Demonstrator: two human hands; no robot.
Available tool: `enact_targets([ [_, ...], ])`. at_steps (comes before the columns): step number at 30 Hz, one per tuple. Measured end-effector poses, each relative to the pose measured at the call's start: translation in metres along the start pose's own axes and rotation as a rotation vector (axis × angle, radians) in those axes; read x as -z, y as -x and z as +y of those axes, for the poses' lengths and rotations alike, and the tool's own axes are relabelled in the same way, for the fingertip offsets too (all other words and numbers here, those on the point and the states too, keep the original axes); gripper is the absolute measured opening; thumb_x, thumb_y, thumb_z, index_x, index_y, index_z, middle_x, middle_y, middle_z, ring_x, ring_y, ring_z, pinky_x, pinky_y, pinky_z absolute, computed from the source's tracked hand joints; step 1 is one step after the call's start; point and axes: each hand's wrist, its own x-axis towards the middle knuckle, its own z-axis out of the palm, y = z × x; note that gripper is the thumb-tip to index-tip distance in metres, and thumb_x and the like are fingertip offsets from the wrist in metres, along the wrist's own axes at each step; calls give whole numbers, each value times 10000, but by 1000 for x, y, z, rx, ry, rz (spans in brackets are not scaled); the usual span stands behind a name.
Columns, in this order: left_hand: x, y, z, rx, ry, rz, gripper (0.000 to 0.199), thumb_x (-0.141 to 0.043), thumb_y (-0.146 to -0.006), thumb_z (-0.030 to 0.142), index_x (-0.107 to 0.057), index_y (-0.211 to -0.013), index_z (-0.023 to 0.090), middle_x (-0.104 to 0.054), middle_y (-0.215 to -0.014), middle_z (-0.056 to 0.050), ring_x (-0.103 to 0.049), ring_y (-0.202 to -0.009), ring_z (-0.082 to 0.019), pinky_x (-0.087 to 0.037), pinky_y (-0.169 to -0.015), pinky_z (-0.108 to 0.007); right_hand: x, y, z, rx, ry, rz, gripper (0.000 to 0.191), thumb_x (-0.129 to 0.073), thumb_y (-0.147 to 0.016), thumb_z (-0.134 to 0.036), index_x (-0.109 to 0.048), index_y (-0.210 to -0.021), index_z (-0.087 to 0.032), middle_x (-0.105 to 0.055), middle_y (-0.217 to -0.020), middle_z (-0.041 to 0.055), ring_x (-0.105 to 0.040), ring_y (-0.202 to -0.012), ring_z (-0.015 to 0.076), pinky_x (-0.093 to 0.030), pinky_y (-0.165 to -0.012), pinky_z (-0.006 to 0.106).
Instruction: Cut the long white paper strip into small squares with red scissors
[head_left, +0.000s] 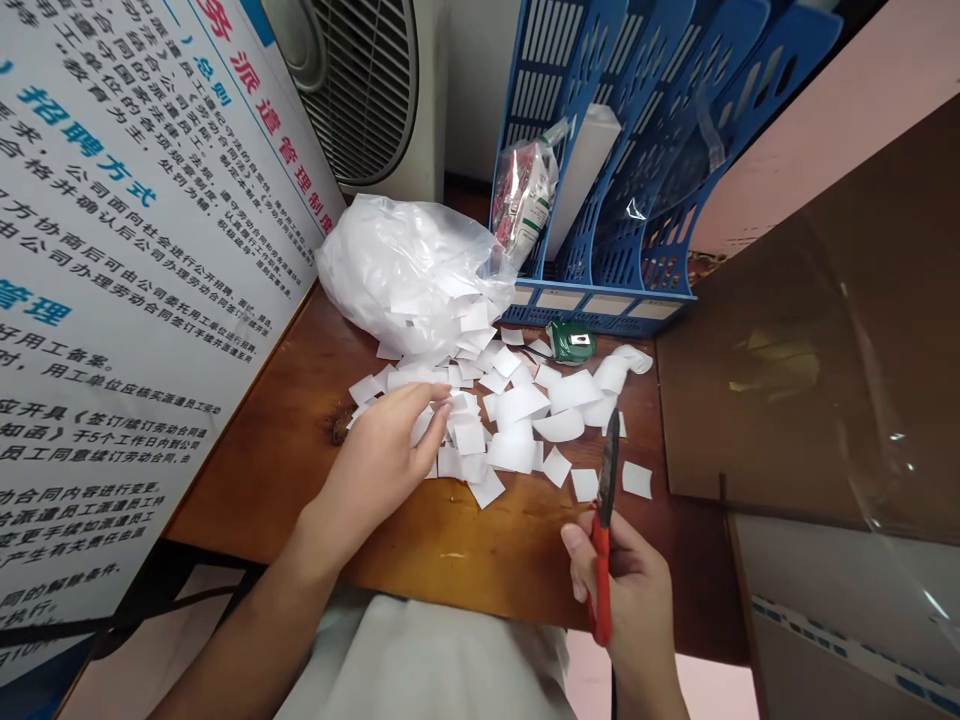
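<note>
left hand (pixel 390 440): extended over the left part of the paper heap, back of the hand upward; thumb and forefinger drawn near each other — whether a slip is pinched between them cannot be told.
right hand (pixel 630 575): curled around the red handles of the scissors (pixel 602 530); it lies closer to the body than the left hand.
scissors: blades directed ahead of the right hand, away from the body; they appear to lie together.
curled paper (pixel 517 404): white, in loose loops, ahead of the right hand and to the right of the left fingertips; whether it is one strip or several is unclear.
key relation: the long axis of the curled paper runs aslant, from near the left fingertips to a far end beyond the scissor tips. the left hand is nearer its left end, the blades nearer its right — whether blade and paper touch cannot be told.
paper squares (pixel 487 488): small white pieces, scattered between the hands and beneath the left fingers; a few lie just left and right of the blades.
plastic bag (pixel 397 260): translucent, beyond the left hand, with slips at its near side.
green case (pixel 571 342): beyond the curled paper, ahead of both hands.
file rack (pixel 585 250): blue, upright, beyond the green case.
table (pixel 420 530): brown wood, beneath the hands and paper.
</note>
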Motion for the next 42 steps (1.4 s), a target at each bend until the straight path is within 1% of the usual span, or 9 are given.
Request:
enact_targets([
  [3,1,0,5,-64,150,-6,81,-601,-962,236,-674,-962,201,-651,-1235,-39,-618,-1157,-194,-465,-1009,-313,-1,-2,0,6,-8,-6,451,-783,-808,-556,-536,-785,-180,-387,-569,-53,-351,-468,78,-320,-440,217],
  [8,-10,-3,8,-59,325,-327,104,-632,-932,279,-707,-881,228,-621,-1317,-7,-607,-1201,-182,-446,-1071,-318,-6,0,-6,16,-19,-4,438,-765,-832,-547,-536,-792,-175,-390,-563,-56,-353,-470,73,-293,-454,211],
  [11,-21,-6,6,-59,293,-417,125,-643,-923,313,-736,-879,242,-619,-1357,-3,-587,-1252,-208,-430,-1093,-357,-7,1,-8,29,-20,-10,439,-774,-825,-542,-533,-788,-176,-405,-536,-57,-359,-458,77,-287,-453,213],
  [15,-26,-7,11,-102,233,-441,122,-623,-925,277,-725,-892,219,-702,-1186,-27,-610,-1168,-226,-461,-1027,-380,-10,0,-10,40,-42,-35,476,-761,-836,-537,-465,-706,-188,-408,-474,-56,-356,-437,80,-289,-445,215],
  [18,-24,-5,18,-119,211,-446,116,-591,-934,242,-691,-889,202,-707,-1035,-35,-634,-1039,-218,-483,-959,-376,-18,-3,-10,22,-51,-60,454,-738,-856,-541,-513,-701,-178,-503,-502,-19,-424,-434,97,-348,-440,223],
  [25,-26,-1,19,-107,217,-441,147,-572,-959,263,-701,-921,204,-600,-1362,-56,-538,-1312,-229,-408,-1094,-393,-33,-8,-6,12,-55,-3,418,-740,-855,-545,-626,-799,-147,-565,-536,2,-466,-460,104,-402,-460,217],
  [31,-32,-1,24,-157,241,-473,174,-555,-984,286,-701,-923,214,-645,-1188,-23,-589,-1157,-208,-405,-1068,-412,-34,-9,-6,29,-64,56,438,-744,-842,-569,-679,-865,-137,-584,-578,9,-469,-474,106,-394,-445,214],
  [38,-36,3,29,-144,304,-499,163,-557,-971,274,-685,-898,205,-594,-1336,-63,-535,-1311,-224,-395,-1110,-412,-33,-5,-7,51,-27,232,368,-800,-821,-492,-651,-858,-157,-619,-656,10,-506,-547,114,-393,-497,216],
  [42,-39,2,31,-146,341,-527,173,-539,-975,262,-682,-902,197,-584,-1375,-99,-511,-1368,-234,-420,-1108,-398,-34,-7,-7,77,-80,269,382,-846,-778,-451,-589,-835,-175,-645,-727,17,-534,-580,126,-397,-493,222],
])
